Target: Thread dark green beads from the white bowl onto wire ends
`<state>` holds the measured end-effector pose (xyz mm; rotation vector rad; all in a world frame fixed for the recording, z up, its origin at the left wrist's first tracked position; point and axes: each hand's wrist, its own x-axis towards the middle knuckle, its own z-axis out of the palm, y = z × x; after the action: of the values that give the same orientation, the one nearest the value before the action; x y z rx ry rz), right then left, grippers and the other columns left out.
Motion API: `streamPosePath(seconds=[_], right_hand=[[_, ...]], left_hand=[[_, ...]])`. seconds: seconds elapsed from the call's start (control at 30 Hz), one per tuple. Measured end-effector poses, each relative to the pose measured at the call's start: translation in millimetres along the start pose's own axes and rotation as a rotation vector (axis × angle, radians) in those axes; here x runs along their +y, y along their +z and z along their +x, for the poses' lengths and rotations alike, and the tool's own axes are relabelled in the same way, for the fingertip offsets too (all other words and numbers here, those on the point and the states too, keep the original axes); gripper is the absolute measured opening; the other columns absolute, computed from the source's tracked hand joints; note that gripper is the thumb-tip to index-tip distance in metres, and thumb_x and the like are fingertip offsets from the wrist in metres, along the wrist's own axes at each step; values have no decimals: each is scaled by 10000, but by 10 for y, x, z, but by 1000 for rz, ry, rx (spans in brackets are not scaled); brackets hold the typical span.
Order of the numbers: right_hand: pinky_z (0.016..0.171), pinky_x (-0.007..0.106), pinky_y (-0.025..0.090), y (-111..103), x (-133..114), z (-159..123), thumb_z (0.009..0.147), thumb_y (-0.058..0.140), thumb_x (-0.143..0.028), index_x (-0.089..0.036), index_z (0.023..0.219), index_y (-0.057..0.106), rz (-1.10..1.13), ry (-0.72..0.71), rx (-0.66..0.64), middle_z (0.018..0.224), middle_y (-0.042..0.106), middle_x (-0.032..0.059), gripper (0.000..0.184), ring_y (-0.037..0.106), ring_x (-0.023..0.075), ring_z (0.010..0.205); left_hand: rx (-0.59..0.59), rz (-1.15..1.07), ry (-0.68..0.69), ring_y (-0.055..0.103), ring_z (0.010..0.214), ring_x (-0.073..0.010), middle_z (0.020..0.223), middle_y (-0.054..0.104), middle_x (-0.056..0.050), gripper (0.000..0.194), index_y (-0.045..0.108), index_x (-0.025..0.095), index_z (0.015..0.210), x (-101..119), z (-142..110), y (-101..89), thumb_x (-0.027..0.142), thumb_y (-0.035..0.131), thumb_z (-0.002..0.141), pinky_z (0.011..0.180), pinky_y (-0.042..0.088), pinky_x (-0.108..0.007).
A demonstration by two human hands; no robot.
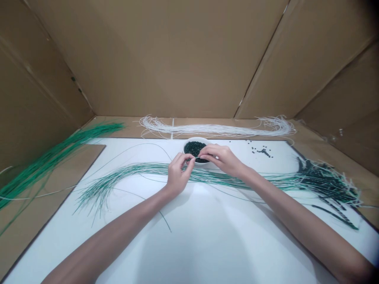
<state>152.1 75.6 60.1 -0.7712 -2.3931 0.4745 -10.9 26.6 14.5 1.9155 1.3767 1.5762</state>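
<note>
Above the front rim of a white bowl (204,163) full of small dark green beads (194,148), my two hands meet fingertip to fingertip. My left hand (179,170) is closed in a pinch on a thin strand (197,157), whose pale end shows between the hands. Fingers of my right hand (220,157) pinch at that same pale end; whether a bead is also between them is too small to tell. Under both wrists lies a long bundle of green and white strands (151,169). Its right end carries many dark beaded lengths (325,177).
A bundle of white strands (204,129) lies along the back, by the cardboard wall (166,59). Green strands (65,152) are heaped at the left on cardboard. Loose dark beads (263,151) are scattered right of the bowl on the white board (189,236).
</note>
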Motion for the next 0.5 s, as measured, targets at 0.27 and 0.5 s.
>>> streamPosePath(seconds=[0.27, 0.5], right_hand=[[701, 261, 439, 21, -28, -5, 828, 442, -260, -179, 813, 620, 111, 89, 11, 831, 631, 46, 196, 567, 142, 762], [715, 266, 446, 53, -4, -21, 791, 503, -290, -202, 830, 649, 275, 161, -12, 862, 645, 30, 174, 573, 150, 805]], left_hand=[[-21, 10, 6, 449, 585, -85, 696, 537, 1, 94, 571, 173, 786, 1, 0, -6, 228, 496, 800, 556, 347, -202], [7, 24, -4, 447, 586, -87, 697, 534, 1, 101, 567, 173, 802, -14, 2, 4, 236, 488, 805, 550, 344, -203]])
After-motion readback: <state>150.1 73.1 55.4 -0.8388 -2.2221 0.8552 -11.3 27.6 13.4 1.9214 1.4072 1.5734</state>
